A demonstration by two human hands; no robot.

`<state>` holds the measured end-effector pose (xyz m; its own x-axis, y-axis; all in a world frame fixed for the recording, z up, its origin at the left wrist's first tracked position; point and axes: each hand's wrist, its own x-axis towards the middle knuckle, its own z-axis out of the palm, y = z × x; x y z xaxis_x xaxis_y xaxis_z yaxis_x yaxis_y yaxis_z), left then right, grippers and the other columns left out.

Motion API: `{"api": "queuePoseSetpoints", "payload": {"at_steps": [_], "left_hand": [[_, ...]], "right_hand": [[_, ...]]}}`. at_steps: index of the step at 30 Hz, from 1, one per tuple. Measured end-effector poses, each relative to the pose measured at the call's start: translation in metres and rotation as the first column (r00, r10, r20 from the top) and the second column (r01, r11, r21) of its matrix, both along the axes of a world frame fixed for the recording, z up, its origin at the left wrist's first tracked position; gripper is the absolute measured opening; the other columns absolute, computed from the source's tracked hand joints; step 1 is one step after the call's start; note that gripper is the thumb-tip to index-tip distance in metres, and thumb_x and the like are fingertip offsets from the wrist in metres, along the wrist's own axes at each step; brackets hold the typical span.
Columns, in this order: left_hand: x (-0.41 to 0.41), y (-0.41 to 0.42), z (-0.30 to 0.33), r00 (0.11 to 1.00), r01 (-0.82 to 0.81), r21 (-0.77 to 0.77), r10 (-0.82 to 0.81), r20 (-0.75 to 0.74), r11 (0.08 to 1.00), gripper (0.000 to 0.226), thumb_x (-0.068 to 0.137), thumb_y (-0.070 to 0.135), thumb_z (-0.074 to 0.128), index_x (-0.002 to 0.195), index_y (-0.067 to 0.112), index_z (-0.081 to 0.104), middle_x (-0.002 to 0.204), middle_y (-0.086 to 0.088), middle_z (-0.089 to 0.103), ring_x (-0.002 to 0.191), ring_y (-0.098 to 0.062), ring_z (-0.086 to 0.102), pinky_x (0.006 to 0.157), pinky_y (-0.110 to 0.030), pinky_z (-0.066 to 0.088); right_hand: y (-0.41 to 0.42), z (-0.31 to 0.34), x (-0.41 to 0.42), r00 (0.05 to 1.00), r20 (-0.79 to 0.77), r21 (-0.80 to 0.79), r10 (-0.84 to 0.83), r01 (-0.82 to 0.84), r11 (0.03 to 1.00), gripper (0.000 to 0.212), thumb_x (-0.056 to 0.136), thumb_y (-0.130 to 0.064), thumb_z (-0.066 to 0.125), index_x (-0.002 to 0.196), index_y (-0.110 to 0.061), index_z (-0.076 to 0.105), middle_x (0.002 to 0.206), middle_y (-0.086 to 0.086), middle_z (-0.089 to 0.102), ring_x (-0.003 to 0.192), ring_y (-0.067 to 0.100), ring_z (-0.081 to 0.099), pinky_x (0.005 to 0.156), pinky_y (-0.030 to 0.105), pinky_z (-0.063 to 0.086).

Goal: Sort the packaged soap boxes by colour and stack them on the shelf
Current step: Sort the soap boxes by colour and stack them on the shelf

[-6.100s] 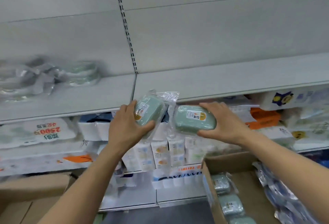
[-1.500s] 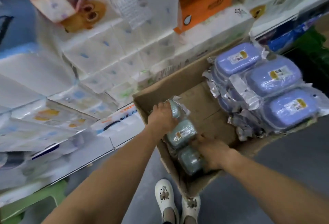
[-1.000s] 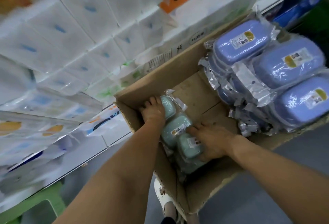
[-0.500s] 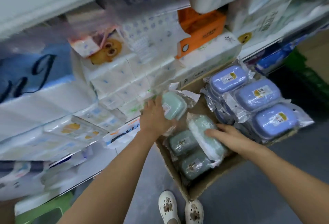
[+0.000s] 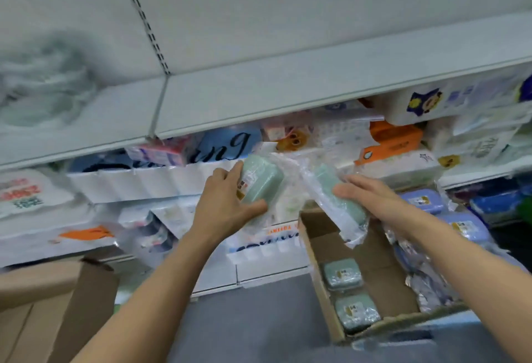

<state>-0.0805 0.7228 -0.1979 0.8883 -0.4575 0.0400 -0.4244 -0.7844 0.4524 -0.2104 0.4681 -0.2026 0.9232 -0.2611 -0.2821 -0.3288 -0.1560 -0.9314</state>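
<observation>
**Green soap boxes held up in both hands**

Head view: Mint-green plastic, bagged in clear film, is what's being gripped here. One green soap box (image 5: 260, 187) is clasped by the left hand (image 5: 227, 207), fingers across its labelled face and thumb tucked under. A second green soap box (image 5: 341, 204) is held tilted by the right hand (image 5: 371, 198), fingers laid along its side; how the thumb sits can't be told. Both are raised just below the grey shelf (image 5: 288, 94). Two more green boxes (image 5: 348, 295) are left in the cardboard box (image 5: 319, 250), with purple soap boxes (image 5: 449, 215) piled at its right. A blurry heap of bagged boxes (image 5: 43, 86) can be made out on the shelf's left end.
</observation>
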Motion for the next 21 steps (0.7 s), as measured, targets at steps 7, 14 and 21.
{"api": "queuePoseSetpoints", "payload": {"at_steps": [7,14,21], "left_hand": [[0.025,0.093,0.062,0.964,-0.186,-0.11,0.203,0.174,0.976,0.094,0.067,0.052,0.074,0.149,0.032,0.032,0.119,0.001,0.044,0.106,-0.016,0.046,0.086,-0.03,0.043],[0.08,0.188,0.1,0.899,-0.323,-0.136,0.348,0.264,0.937,0.093,0.069,0.051,0.073,0.149,0.026,0.033,0.123,-0.005,0.043,0.117,-0.025,0.042,0.091,-0.036,0.042],[0.154,0.306,0.127,0.857,-0.39,-0.151,0.418,0.3,0.908,0.092,0.069,0.053,0.072,0.148,0.028,0.033,0.124,-0.003,0.044,0.12,-0.022,0.041,0.089,-0.037,0.044]], "right_hand": [[0.071,0.061,0.06,0.959,0.229,-0.395,0.169,-0.068,0.916,0.069,0.07,-0.027,0.086,0.127,-0.037,0.049,0.112,-0.016,0.054,0.096,-0.005,0.054,0.065,0.004,0.046],[0.151,0.087,0.138,0.907,0.324,-0.566,0.267,-0.041,0.824,0.087,0.061,-0.039,0.089,0.136,-0.032,0.045,0.122,-0.01,0.052,0.111,0.005,0.051,0.082,0.007,0.036],[0.252,0.116,0.231,0.872,0.366,-0.646,0.324,-0.012,0.764,0.081,0.063,-0.051,0.081,0.134,-0.036,0.044,0.118,-0.009,0.056,0.105,0.014,0.057,0.091,0.037,0.051]]}}
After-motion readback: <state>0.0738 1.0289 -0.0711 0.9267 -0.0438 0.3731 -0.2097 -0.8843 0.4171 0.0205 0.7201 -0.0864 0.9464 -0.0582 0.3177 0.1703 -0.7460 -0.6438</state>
